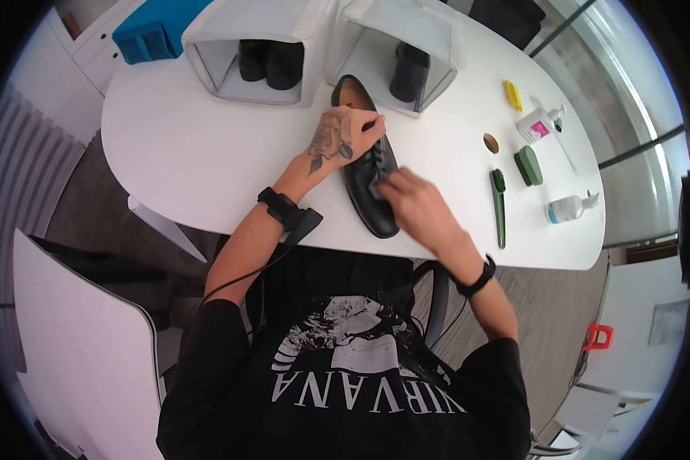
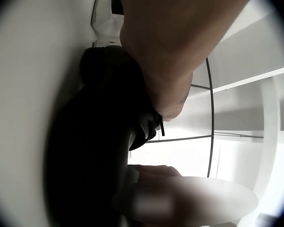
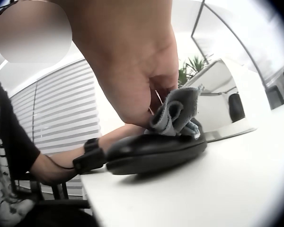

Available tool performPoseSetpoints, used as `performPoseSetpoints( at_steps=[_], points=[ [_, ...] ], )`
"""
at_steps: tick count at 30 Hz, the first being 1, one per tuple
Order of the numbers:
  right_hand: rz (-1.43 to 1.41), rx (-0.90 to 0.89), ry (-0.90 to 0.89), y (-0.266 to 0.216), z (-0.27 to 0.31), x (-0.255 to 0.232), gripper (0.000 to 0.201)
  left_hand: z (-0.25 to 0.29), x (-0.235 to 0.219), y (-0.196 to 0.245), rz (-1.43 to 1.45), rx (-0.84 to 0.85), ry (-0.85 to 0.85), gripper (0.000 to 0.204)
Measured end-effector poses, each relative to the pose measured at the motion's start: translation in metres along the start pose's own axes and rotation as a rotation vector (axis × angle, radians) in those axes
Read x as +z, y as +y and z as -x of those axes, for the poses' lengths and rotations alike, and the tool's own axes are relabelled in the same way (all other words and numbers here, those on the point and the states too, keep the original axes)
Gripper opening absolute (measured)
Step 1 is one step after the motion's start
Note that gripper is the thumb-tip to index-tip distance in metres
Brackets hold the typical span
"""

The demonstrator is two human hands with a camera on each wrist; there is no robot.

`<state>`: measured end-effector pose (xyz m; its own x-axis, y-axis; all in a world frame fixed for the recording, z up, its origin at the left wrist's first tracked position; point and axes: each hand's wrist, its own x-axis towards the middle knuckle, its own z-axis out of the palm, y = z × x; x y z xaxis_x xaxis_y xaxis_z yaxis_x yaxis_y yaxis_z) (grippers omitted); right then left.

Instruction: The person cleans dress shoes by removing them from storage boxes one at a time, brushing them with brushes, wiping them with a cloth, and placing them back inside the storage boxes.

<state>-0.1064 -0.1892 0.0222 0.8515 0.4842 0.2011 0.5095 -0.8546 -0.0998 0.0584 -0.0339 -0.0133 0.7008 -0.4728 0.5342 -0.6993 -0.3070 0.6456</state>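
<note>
A black leather lace-up shoe [image 1: 364, 201] lies on the white table, toe toward the person, its tan insole showing at the heel end. The left hand [image 1: 336, 138], with a rose tattoo on its back, grips the shoe around the opening and upper laces; its fingertips are partly hidden. In the right hand [image 1: 418, 203] is a crumpled grey cloth [image 3: 177, 111], pinched between thumb and fingers and pressed on the front of the shoe below the laces. The shoe [image 2: 92, 142] fills much of the left wrist view as a dark shape.
Two white shoe boxes [image 1: 241, 29] with black shoes inside stand at the back, beside a blue case [image 1: 142, 42]. On the right lie a green long-handled brush [image 1: 500, 207], a green block brush [image 1: 527, 165], a pump bottle [image 1: 540, 125], a spray bottle [image 1: 567, 209] and a yellow item [image 1: 512, 96].
</note>
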Motion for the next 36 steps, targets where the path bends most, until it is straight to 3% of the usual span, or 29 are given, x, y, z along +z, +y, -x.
performPoseSetpoints(
  at_steps=[5,9,12,16,19,24,25,29,31,32,34,35,36],
  points=[
    [-0.144,-0.085,0.012,-0.02,0.015,-0.012,0.029,0.005,0.002,0.002,-0.016,0.01,-0.007,0.034],
    [-0.174,0.089,0.17,0.021,-0.003,0.004,0.028,0.004,0.003,0.001,-0.047,0.002,-0.043,0.035],
    [-0.215,0.074,0.165,0.01,0.001,0.008,0.026,-0.001,0.001,-0.001,0.001,-0.007,0.002,0.042],
    [-0.377,-0.126,0.07,-0.032,0.021,0.002,0.031,0.002,0.003,-0.007,-0.002,0.03,-0.044,0.059],
    [-0.201,-0.168,-0.007,-0.051,0.029,0.002,0.032,-0.007,-0.012,0.01,-0.212,-0.159,-0.303,0.066],
    [-0.113,-0.169,0.018,-0.045,0.03,-0.001,0.035,-0.002,-0.009,-0.009,-0.123,-0.13,-0.248,0.067],
    [-0.075,-0.2,0.029,-0.045,0.031,-0.002,0.038,-0.003,-0.011,-0.009,-0.121,-0.14,-0.262,0.077],
    [-0.135,-0.233,-0.014,-0.037,0.038,-0.019,0.038,-0.003,-0.017,-0.021,0.007,-0.232,-0.294,0.074],
    [-0.252,-0.116,0.142,-0.033,0.036,-0.032,0.037,-0.005,-0.022,-0.037,0.341,-0.182,-0.365,0.061],
    [-0.255,-0.124,0.137,-0.033,0.035,-0.032,0.037,-0.003,-0.021,-0.042,0.34,-0.188,-0.358,0.061],
    [-0.396,0.024,0.2,-0.031,0.033,-0.029,0.038,-0.005,-0.023,-0.037,0.564,-0.17,-0.498,0.048],
    [-0.398,-0.004,0.172,-0.029,0.031,-0.021,0.036,-0.007,-0.019,-0.036,0.562,-0.166,-0.501,0.048],
    [-0.394,0.0,0.176,-0.026,0.03,-0.016,0.036,-0.006,-0.013,-0.033,0.526,-0.176,-0.4,0.044]
  ],
)
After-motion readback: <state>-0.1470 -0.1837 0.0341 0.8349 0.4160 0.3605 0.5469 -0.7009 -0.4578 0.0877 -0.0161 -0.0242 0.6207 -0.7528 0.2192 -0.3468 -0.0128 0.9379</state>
